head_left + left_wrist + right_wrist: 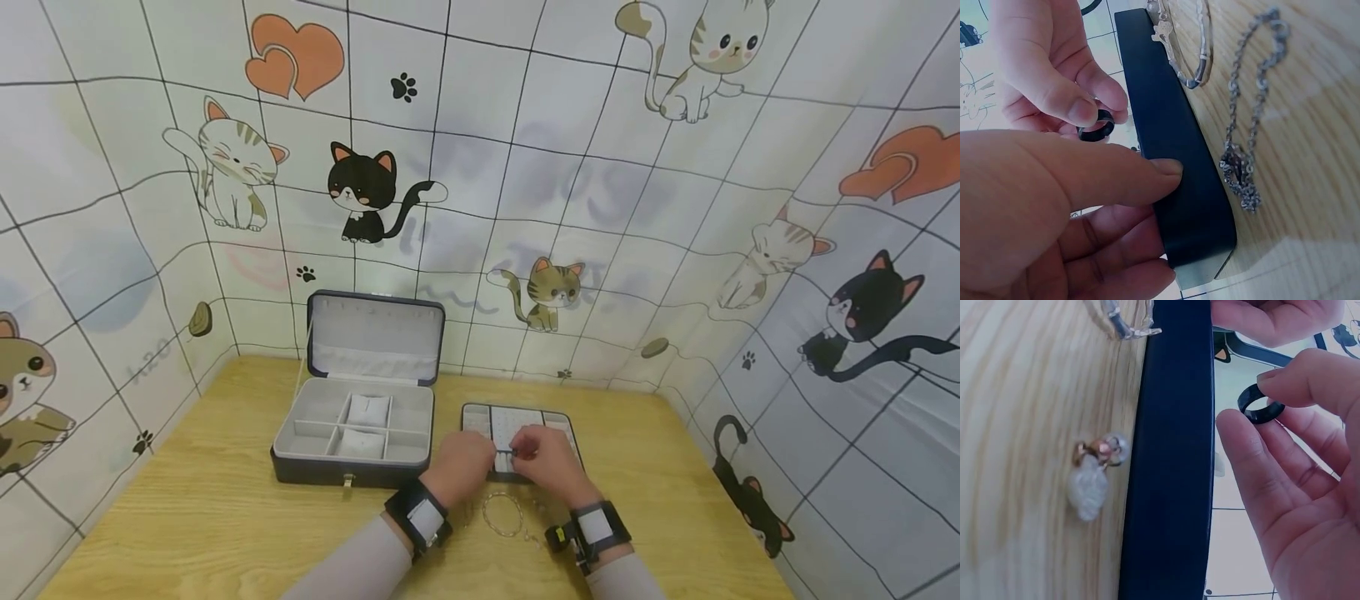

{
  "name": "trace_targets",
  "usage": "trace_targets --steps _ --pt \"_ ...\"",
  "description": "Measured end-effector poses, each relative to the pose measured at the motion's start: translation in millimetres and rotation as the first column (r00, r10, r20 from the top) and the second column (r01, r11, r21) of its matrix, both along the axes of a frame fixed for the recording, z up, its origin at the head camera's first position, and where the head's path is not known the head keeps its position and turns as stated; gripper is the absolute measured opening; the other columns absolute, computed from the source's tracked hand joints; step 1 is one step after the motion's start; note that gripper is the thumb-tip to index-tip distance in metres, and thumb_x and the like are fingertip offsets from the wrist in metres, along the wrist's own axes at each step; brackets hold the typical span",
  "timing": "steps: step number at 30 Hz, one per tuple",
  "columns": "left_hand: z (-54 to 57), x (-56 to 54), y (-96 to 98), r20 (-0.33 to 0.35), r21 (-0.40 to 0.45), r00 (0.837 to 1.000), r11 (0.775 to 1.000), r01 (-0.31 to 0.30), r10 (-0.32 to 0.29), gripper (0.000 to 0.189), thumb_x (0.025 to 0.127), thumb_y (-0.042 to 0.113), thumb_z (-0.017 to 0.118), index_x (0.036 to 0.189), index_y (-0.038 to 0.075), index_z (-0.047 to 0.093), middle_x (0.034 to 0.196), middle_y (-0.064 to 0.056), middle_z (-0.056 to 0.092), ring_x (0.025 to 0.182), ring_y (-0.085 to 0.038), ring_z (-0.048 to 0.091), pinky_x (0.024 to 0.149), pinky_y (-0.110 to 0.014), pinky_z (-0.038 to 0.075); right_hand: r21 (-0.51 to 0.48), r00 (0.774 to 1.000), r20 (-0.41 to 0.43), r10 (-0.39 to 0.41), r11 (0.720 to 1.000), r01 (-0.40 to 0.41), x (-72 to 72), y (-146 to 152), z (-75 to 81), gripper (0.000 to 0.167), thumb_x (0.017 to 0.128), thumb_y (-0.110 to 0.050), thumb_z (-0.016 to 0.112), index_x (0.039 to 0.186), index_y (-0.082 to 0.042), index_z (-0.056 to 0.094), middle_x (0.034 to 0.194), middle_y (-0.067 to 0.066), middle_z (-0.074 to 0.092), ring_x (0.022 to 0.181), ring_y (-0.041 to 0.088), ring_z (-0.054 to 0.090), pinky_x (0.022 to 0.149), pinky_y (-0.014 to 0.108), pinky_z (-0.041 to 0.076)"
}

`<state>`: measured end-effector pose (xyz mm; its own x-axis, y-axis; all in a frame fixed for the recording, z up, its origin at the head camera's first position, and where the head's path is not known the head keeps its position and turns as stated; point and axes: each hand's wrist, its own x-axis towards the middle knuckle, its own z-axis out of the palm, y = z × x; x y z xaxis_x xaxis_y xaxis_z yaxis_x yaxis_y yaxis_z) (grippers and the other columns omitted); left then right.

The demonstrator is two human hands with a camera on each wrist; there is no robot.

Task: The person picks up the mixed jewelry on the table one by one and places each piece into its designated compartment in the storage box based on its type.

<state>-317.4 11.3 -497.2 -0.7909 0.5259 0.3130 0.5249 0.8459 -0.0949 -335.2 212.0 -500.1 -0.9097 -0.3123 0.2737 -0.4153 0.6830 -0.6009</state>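
Head view: a person works with both hands at a wooden table, before a sheet printed with cats, hearts and paw marks.
Left hand: partly closed; thumb laid along the outer wall of a dark tray near one corner, fingers bent on the wall's other side; grips the tray.
Right hand: fingertips drawn together; pinches a ring between thumb and fingers.
Black ring: a plain, dark band, held over the part of the tray nearer the person, between the two hands; whether it touches the tray cannot be told.
Tray: flat on the table, pale inside, right of the jewelry box and apart from it.
Jewelry box: lid raised and leaning back; body divided into compartments, white cushions in two of the middle ones; gold-coloured clasp at the front.
Table before the tray: a bracelet forming a loop, a silver-coloured chain bunched at one end, and a small piece with a whitish drop and copper-coloured parts, slightly blurred.
Wrists: a black band on the left, another on the right; light sleeves above.
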Motion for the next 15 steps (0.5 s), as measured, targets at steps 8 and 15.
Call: trace_targets --steps 8,15 --pt "-0.5 1.1 -0.3 -0.054 -0.001 0.998 1.000 0.008 -0.008 0.015 0.090 0.016 0.076 0.077 0.021 0.073 0.067 0.005 0.065 0.062 -0.011 0.057 0.051 -0.030 0.047 0.014 1.000 -0.004 0.010 1.000 -0.009 0.1 0.4 -2.5 0.016 0.082 -0.006 0.083 0.090 -0.019 0.077 0.084 -0.011 0.072 0.079 0.008 0.064 0.074 0.027 0.056" --pt "-0.5 1.8 0.3 -0.026 0.001 1.000 1.000 -0.002 0.003 0.015 0.090 0.016 0.076 0.076 0.021 0.072 0.068 0.005 0.065 0.062 -0.011 0.057 0.052 -0.030 0.048 0.040 1.000 0.010 0.012 0.999 -0.013 -2.5 -0.1 -7.2 0.016 0.082 -0.007 0.083 0.089 -0.020 0.078 0.085 -0.011 0.073 0.079 0.006 0.065 0.073 0.027 0.056"
